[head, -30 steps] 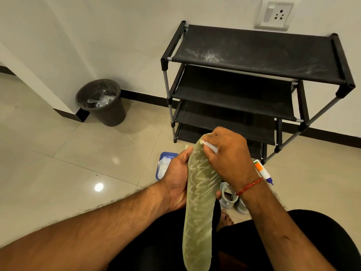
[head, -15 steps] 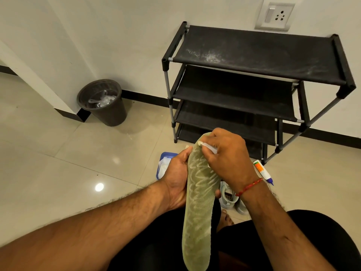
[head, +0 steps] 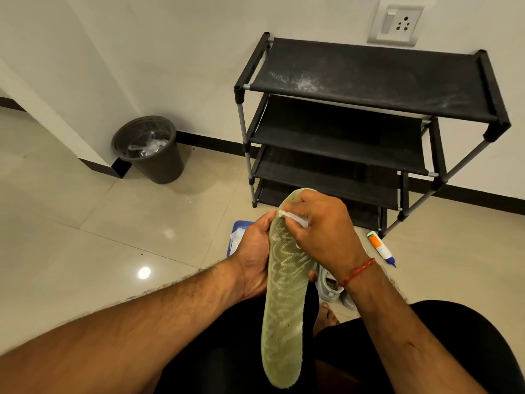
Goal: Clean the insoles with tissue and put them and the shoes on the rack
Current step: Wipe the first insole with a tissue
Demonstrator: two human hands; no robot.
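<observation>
Between both hands stands the green insole [head: 284, 294], toe end up. The left hand [head: 254, 251] curls round its edge, and the right hand [head: 321, 231] pinches tissue [head: 295, 218] against its upper part. Wiping seems underway. No insole or shoe shows on the rack [head: 369, 81] beyond the grip; the shoes [head: 329, 287] sit below the right wrist.

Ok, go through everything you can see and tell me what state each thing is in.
Green mesh insole, held upright by left hand.
White tissue, pinched in right hand, pressed on insole's toe end.
Black four-shelf fabric rack, upright, top shelf dusty.
Dark round bin, upright, open, clear plastic inside.
White orange-labelled bottle, lying on floor.
White shoes, on floor, partly hidden.
</observation>
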